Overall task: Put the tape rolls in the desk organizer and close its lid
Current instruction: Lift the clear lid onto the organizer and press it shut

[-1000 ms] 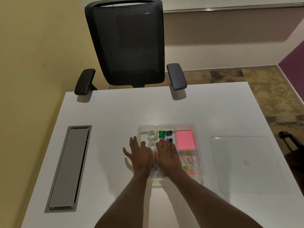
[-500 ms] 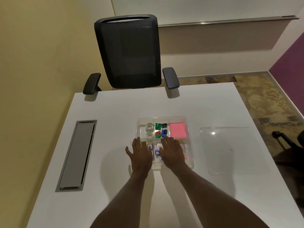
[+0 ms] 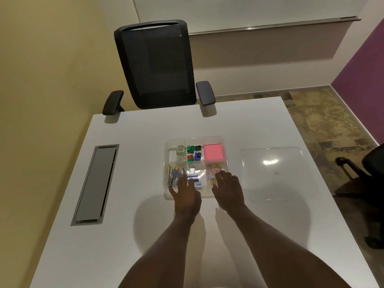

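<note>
A clear desk organizer [image 3: 226, 154] with several compartments sits mid-table, uncovered. Two clear tape rolls [image 3: 180, 150] lie in its far left compartment, one behind the other. The clear lid [image 3: 274, 173] lies flat on the table to the organizer's right, apart from it. My left hand [image 3: 186, 194] hovers flat over the organizer's near left edge, fingers apart, holding nothing. My right hand [image 3: 228, 189] is spread over the near right corner, above the coloured paper clips [image 3: 212, 173], also empty.
Pink sticky notes [image 3: 214, 153], coloured binder clips [image 3: 194, 152] and pens [image 3: 172, 174] fill other compartments. A grey cable hatch [image 3: 95, 183] is set into the table's left side. A black mesh chair [image 3: 155, 65] stands at the far edge; another chair [image 3: 372, 163] is at the right.
Both hands have drawn back toward me from the organizer's middle and spread apart, the right one shifting to the near right corner. The camera has tilted up.
</note>
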`<state>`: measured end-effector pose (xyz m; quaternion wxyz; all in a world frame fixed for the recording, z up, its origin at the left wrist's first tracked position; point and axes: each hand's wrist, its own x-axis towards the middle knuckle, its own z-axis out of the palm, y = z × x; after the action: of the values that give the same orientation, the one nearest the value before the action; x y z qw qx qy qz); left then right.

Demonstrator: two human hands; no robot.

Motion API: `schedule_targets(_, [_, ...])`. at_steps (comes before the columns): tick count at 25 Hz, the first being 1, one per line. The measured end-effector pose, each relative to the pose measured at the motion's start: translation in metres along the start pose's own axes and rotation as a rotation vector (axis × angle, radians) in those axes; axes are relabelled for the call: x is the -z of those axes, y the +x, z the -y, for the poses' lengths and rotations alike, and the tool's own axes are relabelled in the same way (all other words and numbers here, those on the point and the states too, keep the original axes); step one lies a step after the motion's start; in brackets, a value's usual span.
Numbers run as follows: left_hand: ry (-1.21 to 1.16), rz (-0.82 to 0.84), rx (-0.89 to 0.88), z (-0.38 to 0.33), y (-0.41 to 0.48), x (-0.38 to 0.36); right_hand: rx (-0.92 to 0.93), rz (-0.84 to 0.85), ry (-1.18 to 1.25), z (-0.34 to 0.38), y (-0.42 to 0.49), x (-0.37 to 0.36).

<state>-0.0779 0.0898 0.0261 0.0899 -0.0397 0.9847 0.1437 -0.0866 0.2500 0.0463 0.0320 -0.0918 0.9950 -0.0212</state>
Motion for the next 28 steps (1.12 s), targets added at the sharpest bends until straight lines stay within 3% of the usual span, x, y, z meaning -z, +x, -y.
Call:
schedule_targets(6, [-0.02, 0.031, -0.054, -0.061, -0.012, -0.023, -0.127, 0.068, 0.062, -0.073, -0.018, -0.01])
schedule_targets(11, [-0.056, -0.047, -0.143, -0.124, -0.008, -0.047, -0.232, 0.082, 0.061, -0.153, -0.024, -0.017])
schedule_targets(16, [-0.153, 0.061, -0.128, -0.186, 0.03, -0.065, -0.299, 0.072, 0.057, -0.235, -0.013, -0.023])
schedule_targets(25, [-0.202, 0.209, -0.029, -0.233, 0.086, -0.093, -0.409, 0.134, 0.126, -0.346, 0.037, -0.04])
schedule_targets(28, [-0.218, 0.252, 0.106, -0.242, 0.097, -0.102, -0.47, 0.118, 0.162, -0.361, 0.045, -0.049])
